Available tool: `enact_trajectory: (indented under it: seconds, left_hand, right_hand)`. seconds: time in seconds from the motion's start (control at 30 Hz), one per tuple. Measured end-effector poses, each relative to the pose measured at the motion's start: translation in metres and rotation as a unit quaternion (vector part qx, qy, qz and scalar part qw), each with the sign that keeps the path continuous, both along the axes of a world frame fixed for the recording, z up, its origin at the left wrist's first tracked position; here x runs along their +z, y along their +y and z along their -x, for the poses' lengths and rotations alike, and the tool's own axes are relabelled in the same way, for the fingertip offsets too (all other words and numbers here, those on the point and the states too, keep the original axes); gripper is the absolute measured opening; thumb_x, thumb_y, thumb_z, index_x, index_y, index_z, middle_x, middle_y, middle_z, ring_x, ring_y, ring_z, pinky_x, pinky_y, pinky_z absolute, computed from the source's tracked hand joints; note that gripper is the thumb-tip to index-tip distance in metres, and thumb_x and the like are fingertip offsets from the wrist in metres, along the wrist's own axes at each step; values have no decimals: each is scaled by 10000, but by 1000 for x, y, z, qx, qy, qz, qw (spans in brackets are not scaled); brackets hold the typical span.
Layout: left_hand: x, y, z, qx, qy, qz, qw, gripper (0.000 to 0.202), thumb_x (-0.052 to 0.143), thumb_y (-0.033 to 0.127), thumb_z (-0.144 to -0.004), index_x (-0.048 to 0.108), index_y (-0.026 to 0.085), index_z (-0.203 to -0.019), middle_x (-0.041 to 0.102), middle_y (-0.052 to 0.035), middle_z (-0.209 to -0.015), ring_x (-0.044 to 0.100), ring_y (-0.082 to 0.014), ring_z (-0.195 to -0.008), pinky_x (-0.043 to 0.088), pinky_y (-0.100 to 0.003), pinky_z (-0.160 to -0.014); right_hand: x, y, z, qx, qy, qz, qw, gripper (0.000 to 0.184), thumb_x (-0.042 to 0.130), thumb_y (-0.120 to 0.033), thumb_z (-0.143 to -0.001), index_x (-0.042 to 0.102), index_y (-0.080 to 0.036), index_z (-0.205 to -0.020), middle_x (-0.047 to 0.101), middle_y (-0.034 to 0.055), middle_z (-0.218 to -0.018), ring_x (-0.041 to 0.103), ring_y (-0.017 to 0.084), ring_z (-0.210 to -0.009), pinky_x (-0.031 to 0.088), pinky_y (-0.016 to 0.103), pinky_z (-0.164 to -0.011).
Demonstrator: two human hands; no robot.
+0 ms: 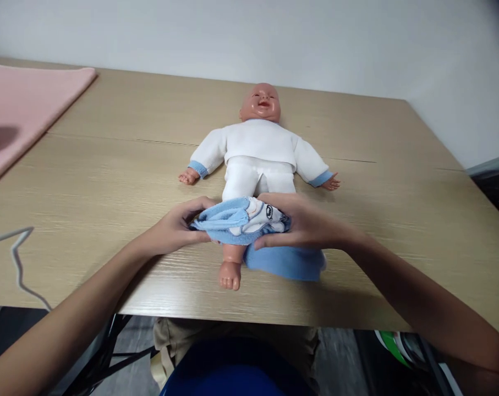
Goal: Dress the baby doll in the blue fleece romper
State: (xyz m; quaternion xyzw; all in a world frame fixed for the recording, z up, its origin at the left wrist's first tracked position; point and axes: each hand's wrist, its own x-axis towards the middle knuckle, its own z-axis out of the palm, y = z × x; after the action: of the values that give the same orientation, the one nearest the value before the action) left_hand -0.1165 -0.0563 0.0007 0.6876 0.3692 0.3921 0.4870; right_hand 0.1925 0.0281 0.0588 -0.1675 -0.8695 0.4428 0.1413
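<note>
Two hands, set apart, grip one blue-and-white cloth [228, 231] over the doll's legs: the left hand [181, 226], thumb and fingers partly parted, is closed on one end, and the right hand [302, 223] is clamped on the other, so the cloth sits between them. One doll [261, 143] lies face up, one bare foot [230, 275] showing; beside that foot is one piece of blue fabric [290, 264], and I cannot tell whether it joins the cloth. Left of the doll are one pink blanket [30, 99] and one cord [18, 267]; one table [129, 110] lies beneath the doll.
</note>
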Motion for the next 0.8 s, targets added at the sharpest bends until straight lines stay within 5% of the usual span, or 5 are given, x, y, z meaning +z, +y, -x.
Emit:
enact_trajectory:
  seconds: [0.23, 0.37, 0.53, 0.67, 0.8]
  left_hand:
    - [2, -1, 4, -4, -8, 48, 999, 332, 923, 416, -960, 779, 199, -1167, 808, -77, -1111, 759, -202, -1002, 626, -305, -877]
    - [4, 1, 3, -9, -6, 15, 1000, 276, 790, 455, -1066, 767, 186, -1012, 750, -46, -927, 704, -174, -874, 588, -274, -804]
    - [-1, 0, 6, 22, 24, 20, 999, 295, 692, 469, -1122, 791, 194, -1084, 782, -63, -1004, 719, -198, -936, 599, -297, -871]
    - [-2, -4, 2, 44, 50, -34, 997, 272, 668, 443, -1121, 732, 249, -1301, 761, -106, -1304, 712, -275, -1253, 586, -396, -1092]
    - [27, -6, -22, 71, 116, -180, 974, 598, 839, 476, -995, 611, 274, -1510, 658, -153, -1522, 585, -371, -1464, 408, -589, -1320]
  right_hand:
    - [19, -15, -39, -76, -115, -86, 987, 420, 661, -609, -1138, 728, -222, -1287, 781, 38, -1021, 700, 219, -877, 469, 329, -734]
    - [23, -20, -60, -65, -147, -65, 985, 426, 752, -623, -1080, 672, -226, -949, 661, -17, -800, 578, 168, -686, 382, 312, -604]
    - [20, -24, -67, -112, -51, -71, 990, 469, 686, -521, -1144, 604, -216, -798, 537, -19, -727, 520, 163, -707, 395, 318, -657]
    - [14, -24, -59, -113, 59, -44, 991, 376, 681, -500, -1149, 673, -215, -904, 638, 27, -933, 604, 194, -891, 478, 330, -810]
    - [2, -20, -42, -112, 162, 23, 980, 355, 662, -550, -1158, 633, -236, -995, 587, -11, -904, 551, 152, -802, 438, 301, -736]
